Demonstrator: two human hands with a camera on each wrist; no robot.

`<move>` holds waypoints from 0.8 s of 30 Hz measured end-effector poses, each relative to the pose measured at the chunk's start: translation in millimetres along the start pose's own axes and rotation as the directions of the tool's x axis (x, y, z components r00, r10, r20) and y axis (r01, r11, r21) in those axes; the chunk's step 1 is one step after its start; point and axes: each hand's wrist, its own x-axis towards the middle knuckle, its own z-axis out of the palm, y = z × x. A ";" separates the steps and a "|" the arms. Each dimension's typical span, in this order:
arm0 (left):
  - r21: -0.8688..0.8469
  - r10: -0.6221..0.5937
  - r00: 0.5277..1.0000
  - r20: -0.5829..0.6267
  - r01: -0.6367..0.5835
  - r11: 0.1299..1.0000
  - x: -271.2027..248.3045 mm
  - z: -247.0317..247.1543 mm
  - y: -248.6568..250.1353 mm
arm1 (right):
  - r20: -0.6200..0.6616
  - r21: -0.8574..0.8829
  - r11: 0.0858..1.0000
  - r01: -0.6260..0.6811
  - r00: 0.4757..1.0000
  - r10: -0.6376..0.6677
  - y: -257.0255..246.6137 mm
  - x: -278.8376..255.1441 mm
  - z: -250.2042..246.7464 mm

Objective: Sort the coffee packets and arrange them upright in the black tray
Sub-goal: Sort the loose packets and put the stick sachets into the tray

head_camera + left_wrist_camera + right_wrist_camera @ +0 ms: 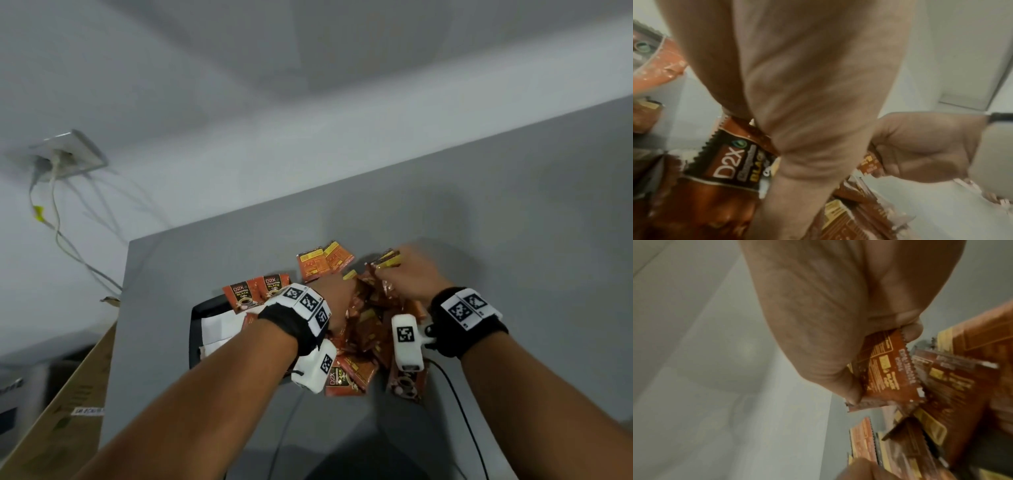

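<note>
A heap of brown and orange coffee packets (pixel 368 325) lies on the grey table. The black tray (pixel 198 330) sits at its left with white paper inside; two D2X Black packets (pixel 255 293) lean over its far rim. My left hand (pixel 337 299) is down in the heap, and in the left wrist view its thumb and fingers (pixel 789 146) pinch a D2X Black packet (pixel 731 164). My right hand (pixel 407 270) is at the heap's far side and pinches a brown packet (pixel 890 369) by its corner. Two orange packets (pixel 323 262) lie back side up beyond the heap.
The table's left edge (pixel 126 308) is close to the tray. A cardboard box (pixel 68 394) stands on the floor to the left. A wall socket with cables (pixel 65 156) is at the far left. A black cable (pixel 455 394) runs over the table's near right.
</note>
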 end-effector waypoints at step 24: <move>0.097 0.005 0.995 -0.097 0.004 0.995 36.4 -18.9 -6.9 | 0.000 0.010 1.000 0.006 1.000 -0.006 21.8 15.4 -26.8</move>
